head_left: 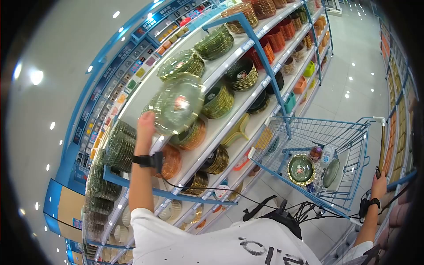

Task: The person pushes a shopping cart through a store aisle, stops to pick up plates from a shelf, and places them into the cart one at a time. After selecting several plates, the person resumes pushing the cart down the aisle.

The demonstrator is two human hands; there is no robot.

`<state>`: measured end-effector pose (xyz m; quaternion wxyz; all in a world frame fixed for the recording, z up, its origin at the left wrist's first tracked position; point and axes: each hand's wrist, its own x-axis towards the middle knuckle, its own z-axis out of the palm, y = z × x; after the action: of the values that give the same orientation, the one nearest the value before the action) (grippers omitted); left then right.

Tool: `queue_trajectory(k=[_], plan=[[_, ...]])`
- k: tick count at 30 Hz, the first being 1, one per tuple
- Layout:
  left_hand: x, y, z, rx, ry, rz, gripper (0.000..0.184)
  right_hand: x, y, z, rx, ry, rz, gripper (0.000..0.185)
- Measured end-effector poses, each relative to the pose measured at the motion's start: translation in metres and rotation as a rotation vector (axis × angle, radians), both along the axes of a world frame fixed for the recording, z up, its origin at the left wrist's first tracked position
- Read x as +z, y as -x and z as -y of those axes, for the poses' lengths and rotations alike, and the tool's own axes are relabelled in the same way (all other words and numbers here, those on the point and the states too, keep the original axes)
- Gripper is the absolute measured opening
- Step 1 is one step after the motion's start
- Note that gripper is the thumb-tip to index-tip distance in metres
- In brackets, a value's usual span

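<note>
My left hand (146, 125) is closed on the rim of a translucent green plate (180, 102) with gold-coloured trim, held up in front of the shelves and slightly blurred. Behind it on the upper shelf are stacks of similar green plates (183, 64) and green bowls (214, 43). At the right, my right hand (378, 183) is closed around the lower end of the shopping cart's handle (382, 148). Inside the blue wire cart (282, 132) lie a green gold-rimmed plate (302, 169), another green dish (331, 173), a clear wrapped item (327, 153) and a small reddish-purple item (315, 153).
Tiered white shelves (240, 55) with blue posts (260, 44) hold many stacked dishes, including orange bowls (171, 161). A black cable (207, 188) runs from my left wrist to a dark bag at my waist. A tiled aisle (353, 57) extends beyond the cart, with another shelf row (399, 101) at right.
</note>
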<state>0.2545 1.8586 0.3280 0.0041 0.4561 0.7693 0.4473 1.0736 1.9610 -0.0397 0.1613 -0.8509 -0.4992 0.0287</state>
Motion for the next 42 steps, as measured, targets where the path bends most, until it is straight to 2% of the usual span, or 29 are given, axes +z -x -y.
queue_trajectory(k=[1,4,9,12,15,19,21,22,23,25,26,27,29,30,34,36,42], plan=[[0.029,-0.007,0.012,0.078,-0.009,0.131,0.026,-0.002,0.0,-0.001,0.002,-0.005,-0.008,0.03],[0.051,0.066,0.034,0.208,-0.044,0.083,0.021,-0.008,-0.003,0.001,0.023,-0.061,0.007,0.03],[0.027,0.17,0.051,0.488,-0.068,0.352,0.016,-0.009,-0.005,0.004,0.06,-0.066,0.053,0.028],[0.01,0.191,0.039,0.508,-0.026,0.307,0.017,-0.002,-0.001,0.004,0.046,-0.049,0.076,0.03],[0.009,0.171,0.031,0.52,0.002,0.292,0.019,0.006,0.005,0.004,0.007,0.042,0.076,0.031],[-0.001,0.187,0.032,0.469,0.186,0.159,0.024,0.001,0.002,0.005,0.019,-0.027,0.069,0.029],[-0.01,0.195,0.028,0.607,0.293,-0.652,0.033,0.0,0.004,0.004,0.02,-0.046,0.062,0.029],[0.002,0.125,0.024,0.697,0.382,-0.732,0.042,0.003,0.005,0.005,0.013,-0.032,0.054,0.029],[0.0,0.115,0.021,0.696,0.379,-0.735,0.042,0.006,0.007,0.005,0.007,-0.017,0.047,0.029],[-0.001,0.097,0.019,0.339,0.202,-0.948,0.042,0.006,0.007,0.004,0.006,-0.007,0.059,0.029],[-0.001,0.083,0.017,0.273,0.25,-0.914,0.038,0.007,0.006,0.004,0.005,0.004,0.072,0.029],[-0.004,0.072,0.015,0.273,0.248,-0.913,0.038,0.008,0.007,0.005,0.004,0.002,0.072,0.029],[-0.008,0.058,0.012,0.205,0.35,-0.674,0.036,0.014,0.01,0.007,0.023,-0.016,0.065,0.028],[-0.016,0.059,0.011,0.176,0.242,-0.719,0.037,0.013,0.008,0.007,0.021,-0.02,0.065,0.028],[-0.026,0.064,0.005,0.155,0.238,-0.658,0.033,0.016,0.011,0.006,0.008,0.01,0.016,0.03],[-0.028,0.062,0.003,0.149,0.148,-0.715,0.027,0.018,0.011,0.006,0.003,0.019,0.013,0.029],[-0.021,0.064,0.0,0.132,0.155,-0.699,0.021,0.016,0.009,0.006,0.017,-0.022,0.026,0.025]])
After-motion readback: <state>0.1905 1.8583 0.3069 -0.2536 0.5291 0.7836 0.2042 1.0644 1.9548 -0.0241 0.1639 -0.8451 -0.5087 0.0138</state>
